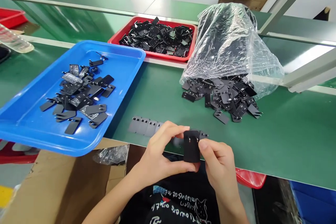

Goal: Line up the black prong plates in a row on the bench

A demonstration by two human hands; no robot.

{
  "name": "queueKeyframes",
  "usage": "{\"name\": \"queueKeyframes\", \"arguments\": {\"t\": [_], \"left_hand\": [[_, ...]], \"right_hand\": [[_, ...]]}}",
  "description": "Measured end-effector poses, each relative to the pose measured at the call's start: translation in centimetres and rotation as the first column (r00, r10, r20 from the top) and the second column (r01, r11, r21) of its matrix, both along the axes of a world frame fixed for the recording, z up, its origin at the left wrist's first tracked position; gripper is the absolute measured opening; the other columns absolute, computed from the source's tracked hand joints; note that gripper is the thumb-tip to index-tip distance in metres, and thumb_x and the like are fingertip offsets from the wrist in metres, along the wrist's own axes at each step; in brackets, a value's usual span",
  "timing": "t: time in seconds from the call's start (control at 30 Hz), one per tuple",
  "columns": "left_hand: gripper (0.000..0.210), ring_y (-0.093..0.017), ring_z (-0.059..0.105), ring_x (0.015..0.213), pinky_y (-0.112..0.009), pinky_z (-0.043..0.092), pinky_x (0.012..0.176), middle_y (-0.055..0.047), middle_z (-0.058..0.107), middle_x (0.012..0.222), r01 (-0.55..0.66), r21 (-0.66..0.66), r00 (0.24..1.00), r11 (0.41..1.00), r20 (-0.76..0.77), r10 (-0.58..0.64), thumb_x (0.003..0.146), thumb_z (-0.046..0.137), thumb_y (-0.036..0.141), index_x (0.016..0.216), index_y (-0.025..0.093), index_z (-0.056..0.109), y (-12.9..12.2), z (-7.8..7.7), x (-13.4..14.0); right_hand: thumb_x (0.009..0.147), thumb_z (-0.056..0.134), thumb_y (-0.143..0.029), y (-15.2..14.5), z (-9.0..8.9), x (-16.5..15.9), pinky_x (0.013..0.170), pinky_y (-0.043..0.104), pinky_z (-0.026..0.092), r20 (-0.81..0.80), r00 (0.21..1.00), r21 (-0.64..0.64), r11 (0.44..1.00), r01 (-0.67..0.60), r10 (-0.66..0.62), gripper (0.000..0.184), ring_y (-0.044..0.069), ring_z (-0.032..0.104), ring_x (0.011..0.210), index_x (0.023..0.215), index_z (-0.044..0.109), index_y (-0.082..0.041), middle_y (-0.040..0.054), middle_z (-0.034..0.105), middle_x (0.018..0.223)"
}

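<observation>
A small black plate with two metal prongs (191,152) is held upright above the front edge of the bench. My left hand (160,154) grips it at the top and bottom edges, thumb below and fingers above. The thumb of my right hand (216,157) presses at its right edge, close to a prong; the fingers behind are partly hidden. Just beyond my hands lies a row of similar plates (143,126) side by side on the green bench (157,94), partly covered by my left hand.
A blue tray (126,54) with loose black plates stands at the left. Behind is a red tray (193,42) heaped with black pronged parts. More plates (225,94) spill from a clear plastic bag (225,42) at the right. An open cardboard box (63,182) sits below the bench.
</observation>
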State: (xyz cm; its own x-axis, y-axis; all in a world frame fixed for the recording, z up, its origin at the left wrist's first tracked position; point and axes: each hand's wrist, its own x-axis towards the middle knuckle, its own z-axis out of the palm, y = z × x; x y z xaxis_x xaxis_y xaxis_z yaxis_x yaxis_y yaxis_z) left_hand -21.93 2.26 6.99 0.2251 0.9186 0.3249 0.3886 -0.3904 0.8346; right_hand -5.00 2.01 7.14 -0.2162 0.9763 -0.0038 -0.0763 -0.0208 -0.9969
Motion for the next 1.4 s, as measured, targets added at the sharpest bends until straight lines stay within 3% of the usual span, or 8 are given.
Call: {"name": "queueKeyframes", "arguments": {"t": [0.23, 0.67, 0.8, 0.9, 1.03, 1.13, 1.23, 1.4], "left_hand": [[0.066, -0.016, 0.054, 0.086, -0.031, 0.048, 0.076, -0.003, 0.06, 0.1, 0.019, 0.063, 1.0, 0.998, -0.025, -0.017, 0.07, 0.075, 0.053, 0.127, 0.029, 0.052, -0.1, -0.9, -0.1], [0.065, -0.016, 0.055, 0.081, -0.029, 0.047, 0.071, -0.002, 0.058, 0.091, 0.035, -0.082, 0.999, 0.996, -0.012, -0.036, 0.068, 0.071, 0.063, 0.117, 0.023, 0.056, 0.4, -0.4, 0.7], [0.052, -0.015, 0.055, 0.084, -0.032, 0.046, 0.08, 0.0, 0.058, 0.091, 0.037, -0.009, 0.969, 0.999, -0.246, -0.038, 0.073, 0.075, 0.047, 0.114, 0.02, 0.058, 7.3, 2.1, -0.6], [0.049, -0.021, 0.055, 0.1, -0.039, 0.045, 0.091, -0.008, 0.058, 0.109, -0.168, 0.094, 0.94, 0.981, -0.283, 0.188, 0.084, 0.065, 0.037, 0.125, 0.015, 0.051, 16.1, 4.3, -2.1], [0.07, -0.041, 0.028, 0.135, -0.059, 0.026, 0.108, -0.027, 0.033, 0.143, -0.419, 0.137, 0.73, 0.898, -0.538, 0.423, 0.085, 0.061, 0.036, 0.14, 0.003, 0.034, 23.1, 5.3, -3.4], [0.056, -0.042, 0.028, 0.136, -0.061, 0.026, 0.108, -0.024, 0.039, 0.143, -0.305, 0.108, 0.721, 0.946, -0.622, 0.304, 0.085, 0.059, 0.036, 0.131, 0.006, 0.047, 20.9, 4.6, -3.2], [0.043, -0.037, 0.034, 0.136, -0.058, 0.029, 0.109, -0.014, 0.053, 0.136, -0.127, 0.058, 0.712, 0.99, -0.69, 0.132, 0.083, 0.062, 0.039, 0.119, 0.016, 0.06, 14.5, 3.9, -2.8], [0.042, -0.031, 0.039, 0.137, -0.056, 0.035, 0.109, -0.006, 0.057, 0.135, 0.0, 0.014, 0.65, 1.0, -0.76, 0.01, 0.092, 0.05, 0.041, 0.131, 0.024, 0.052, 4.2, 3.9, -2.8]], "right_hand": [[0.092, 0.055, -0.033, 0.3, -0.5, 0.7, 0.049, 0.02, 0.04, -0.087, 0.996, -0.059, 0.998, -0.034, 0.029, 0.027, 0.008, 0.051, 0.049, 0.07, 0.06, -0.019, -0.005, 0.054, 0.055], [0.091, 0.055, -0.04, 0.5, -1.8, 1.3, 0.049, 0.022, 0.039, -0.056, 0.998, -0.118, 0.993, 0.011, -0.018, 0.036, 0.009, 0.049, 0.049, 0.063, 0.058, -0.018, -0.0032, 0.053, 0.053], [0.091, 0.055, -0.045, 0.8, -2.9, 1.6, 0.048, 0.022, 0.042, -0.048, 0.997, -0.156, 0.986, 0.057, -0.066, 0.032, 0.01, 0.051, 0.049, 0.079, 0.067, -0.018, -0.0018, 0.058, 0.055], [0.089, 0.055, -0.048, 0.8, -3.2, 1.7, 0.047, 0.022, 0.042, -0.006, 0.995, -0.133, 0.987, 0.094, -0.096, 0.034, 0.011, 0.052, 0.048, 0.081, 0.068, -0.017, -0.0008, 0.058, 0.055], [0.088, 0.056, -0.049, 0.6, -3.0, 1.9, 0.046, 0.022, 0.043, 0.059, 0.992, -0.07, 0.991, 0.117, -0.113, 0.035, 0.011, 0.053, 0.047, 0.08, 0.07, -0.017, -0.0002, 0.059, 0.055], [0.087, 0.056, -0.051, 0.1, -3.3, 2.5, 0.047, 0.023, 0.044, 0.117, 0.975, -0.053, 0.979, 0.197, -0.19, 0.037, 0.012, 0.053, 0.048, 0.08, 0.07, -0.017, 0.0002, 0.059, 0.056], [0.088, 0.054, -0.05, -0.3, -4.1, 4.0, 0.049, 0.023, 0.045, 0.232, 0.932, 0.017, 0.959, 0.283, -0.279, 0.036, 0.013, 0.054, 0.05, 0.078, 0.07, -0.019, 0.0003, 0.06, 0.057], [0.092, 0.051, -0.04, 1.2, -6.1, 7.4, 0.061, 0.027, 0.053, 0.535, 0.742, 0.395, 0.896, 0.204, -0.405, 0.027, 0.018, 0.067, 0.066, 0.089, 0.071, -0.021, 0.0031, 0.071, 0.074]]}}
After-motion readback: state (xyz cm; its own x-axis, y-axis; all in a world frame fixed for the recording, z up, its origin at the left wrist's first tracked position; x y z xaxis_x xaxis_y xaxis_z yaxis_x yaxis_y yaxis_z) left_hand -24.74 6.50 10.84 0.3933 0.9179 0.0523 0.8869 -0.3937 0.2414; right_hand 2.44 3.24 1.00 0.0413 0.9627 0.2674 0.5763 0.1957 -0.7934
